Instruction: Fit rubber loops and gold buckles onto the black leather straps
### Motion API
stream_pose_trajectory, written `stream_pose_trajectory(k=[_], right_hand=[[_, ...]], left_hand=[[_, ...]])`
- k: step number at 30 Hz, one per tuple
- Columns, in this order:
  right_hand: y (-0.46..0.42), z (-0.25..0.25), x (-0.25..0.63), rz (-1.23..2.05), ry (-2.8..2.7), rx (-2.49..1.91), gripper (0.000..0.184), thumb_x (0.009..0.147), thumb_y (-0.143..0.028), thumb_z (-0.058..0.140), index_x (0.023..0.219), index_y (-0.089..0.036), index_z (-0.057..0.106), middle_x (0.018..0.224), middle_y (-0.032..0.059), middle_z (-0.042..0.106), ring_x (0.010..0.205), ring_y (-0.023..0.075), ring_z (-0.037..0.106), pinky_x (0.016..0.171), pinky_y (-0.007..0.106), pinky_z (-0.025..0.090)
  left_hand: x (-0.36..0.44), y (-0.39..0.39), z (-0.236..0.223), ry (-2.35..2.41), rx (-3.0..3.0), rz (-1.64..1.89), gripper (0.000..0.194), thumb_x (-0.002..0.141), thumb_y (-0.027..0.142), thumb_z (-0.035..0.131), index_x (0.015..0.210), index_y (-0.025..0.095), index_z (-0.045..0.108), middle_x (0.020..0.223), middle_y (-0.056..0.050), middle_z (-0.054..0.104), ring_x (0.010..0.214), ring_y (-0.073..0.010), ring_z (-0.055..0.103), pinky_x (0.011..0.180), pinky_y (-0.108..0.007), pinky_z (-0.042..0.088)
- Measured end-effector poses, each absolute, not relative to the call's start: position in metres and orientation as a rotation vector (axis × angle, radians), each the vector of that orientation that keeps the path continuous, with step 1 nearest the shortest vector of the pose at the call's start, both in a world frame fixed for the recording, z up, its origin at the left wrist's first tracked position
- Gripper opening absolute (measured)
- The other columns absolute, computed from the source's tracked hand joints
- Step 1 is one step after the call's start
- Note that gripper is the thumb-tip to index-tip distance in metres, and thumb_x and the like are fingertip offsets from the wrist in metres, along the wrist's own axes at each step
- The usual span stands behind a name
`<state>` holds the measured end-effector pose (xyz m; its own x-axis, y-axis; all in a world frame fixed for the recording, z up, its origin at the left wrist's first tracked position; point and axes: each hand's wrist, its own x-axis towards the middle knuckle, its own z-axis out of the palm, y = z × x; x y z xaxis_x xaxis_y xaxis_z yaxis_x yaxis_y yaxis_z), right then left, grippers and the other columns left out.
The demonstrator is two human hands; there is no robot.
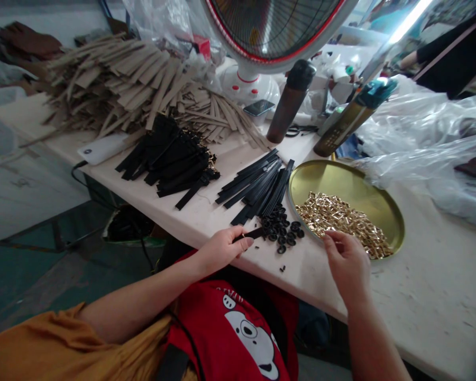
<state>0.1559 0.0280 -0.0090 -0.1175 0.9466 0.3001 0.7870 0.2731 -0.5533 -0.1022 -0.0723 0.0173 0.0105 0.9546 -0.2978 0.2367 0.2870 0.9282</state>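
My left hand (222, 251) is closed at the table's front edge, thumb and fingers pinching a short black strap (254, 234) that points right. Close beside the strap lies a heap of black rings (281, 226), and behind them a fan of loose black strips (257, 185). My right hand (348, 264) is at the near rim of a round gold-coloured tray (381, 203), fingertips pinched together. Small gold metal pieces (341, 214) are piled in the tray. Whatever the right fingertips hold, if anything, is too small to make out.
Black straps with gold fittings (170, 159) lie at the left, before a large stack of beige strips (122, 84). A fan (277, 26), a dark bottle (289, 100), a yellowish bottle (347, 119) and clear plastic bags (432, 137) stand behind. A white power bank-like box (103, 148) has a cable.
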Motion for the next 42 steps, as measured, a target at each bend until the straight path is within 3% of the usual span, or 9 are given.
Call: stream_pose_trajectory(k=[9,14,19,23,28,31,35,42], right_hand=[[0.057,-0.003,0.164,-0.152,-2.377,-1.703,0.025,0.081,-0.036,0.047,0.086,-0.018,0.064,0.087,0.0077,0.06,0.069,0.0201,0.054,0.056,0.03,0.034],[0.042,-0.003,0.138,0.004,-2.454,-1.502,0.019,0.081,-0.032,0.048,0.084,-0.019,0.063,0.085,0.005,0.061,0.069,0.0177,0.055,0.058,0.028,0.036],[0.044,-0.019,0.125,0.05,-2.482,-1.566,0.016,0.077,-0.029,0.051,0.082,-0.018,0.061,0.082,0.0056,0.059,0.069,0.0182,0.054,0.057,0.029,0.035],[0.043,-0.015,0.127,0.319,-2.344,-1.549,0.01,0.071,-0.027,0.056,0.072,-0.018,0.058,0.076,0.0042,0.057,0.066,0.018,0.052,0.06,0.031,0.036],[0.007,0.011,0.109,1.447,-1.546,-1.281,0.023,0.066,-0.038,0.066,0.078,-0.021,0.056,0.064,-0.0033,0.052,0.056,0.0118,0.047,0.056,0.027,0.039],[-0.019,0.019,0.088,1.812,-1.123,-1.095,0.022,0.065,-0.038,0.069,0.076,-0.022,0.057,0.064,-0.0037,0.054,0.056,0.0097,0.049,0.056,0.024,0.042],[-0.034,0.014,0.073,1.848,-0.962,-1.093,0.021,0.063,-0.035,0.072,0.075,-0.022,0.059,0.067,-0.0044,0.056,0.057,0.0082,0.052,0.059,0.022,0.045],[-0.036,-0.001,0.076,1.47,-1.327,-1.237,0.025,0.067,-0.037,0.068,0.084,-0.021,0.062,0.068,-0.0018,0.06,0.06,0.0117,0.055,0.059,0.025,0.044]], left_hand=[[-0.099,-0.085,0.024,1.401,1.145,0.803,0.03,0.079,0.045,0.045,0.076,0.016,0.051,0.055,0.005,0.044,0.051,-0.0078,0.039,0.051,-0.019,0.031],[-0.095,-0.091,0.023,1.392,1.193,0.819,0.029,0.08,0.044,0.045,0.075,0.016,0.052,0.053,0.006,0.042,0.051,-0.0075,0.037,0.051,-0.019,0.029],[-0.093,-0.098,0.02,1.39,1.185,0.812,0.03,0.079,0.045,0.045,0.079,0.016,0.054,0.052,0.006,0.042,0.049,-0.0076,0.037,0.05,-0.019,0.029],[-0.094,-0.099,0.022,1.353,1.199,0.85,0.034,0.081,0.047,0.043,0.079,0.015,0.054,0.052,0.006,0.043,0.049,-0.0073,0.038,0.051,-0.019,0.03],[-0.087,-0.089,0.032,1.362,1.268,0.904,0.038,0.082,0.049,0.039,0.082,0.015,0.056,0.053,0.005,0.043,0.051,-0.008,0.04,0.05,-0.019,0.031],[-0.083,-0.083,0.036,1.361,1.319,0.946,0.035,0.083,0.045,0.039,0.084,0.015,0.057,0.057,0.004,0.044,0.053,-0.008,0.041,0.051,-0.019,0.031],[-0.086,-0.082,0.034,1.439,1.464,0.875,0.03,0.084,0.038,0.039,0.081,0.016,0.059,0.063,0.003,0.047,0.06,-0.0088,0.042,0.054,-0.019,0.031],[-0.094,-0.079,0.032,1.489,1.63,0.738,0.027,0.084,0.034,0.041,0.07,0.017,0.056,0.057,0.004,0.044,0.057,-0.0091,0.041,0.052,-0.021,0.026]])
